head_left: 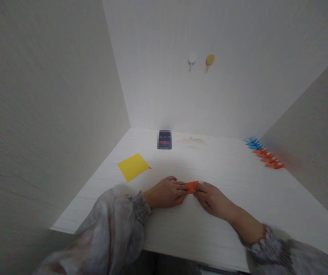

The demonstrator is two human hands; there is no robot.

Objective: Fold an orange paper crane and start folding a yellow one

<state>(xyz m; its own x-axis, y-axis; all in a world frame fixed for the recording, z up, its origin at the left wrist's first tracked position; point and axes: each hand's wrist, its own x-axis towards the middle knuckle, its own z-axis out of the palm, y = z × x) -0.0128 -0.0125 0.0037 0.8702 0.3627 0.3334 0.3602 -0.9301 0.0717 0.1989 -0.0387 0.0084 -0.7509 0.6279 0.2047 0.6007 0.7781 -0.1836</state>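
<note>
A small folded piece of orange origami paper (pixel 192 187) lies on the white table in front of me, between my two hands. The fingers of my left hand (pixel 171 191) are held together and grip its left end against the tabletop. At the other end, my right hand (pixel 213 198) pinches the paper's right edge between thumb and fingers. The fingers cover part of the paper, so its full shape is hidden.
Left of my hands lies a stack of yellow paper (pixel 133 167), a tiny orange bit at its corner. A dark blurred object (pixel 164 139) stands near the back wall. Blue folded paper figures (pixel 254 143) and orange ones (pixel 268 157) line the right wall. Two hooks (pixel 210 59) hang above.
</note>
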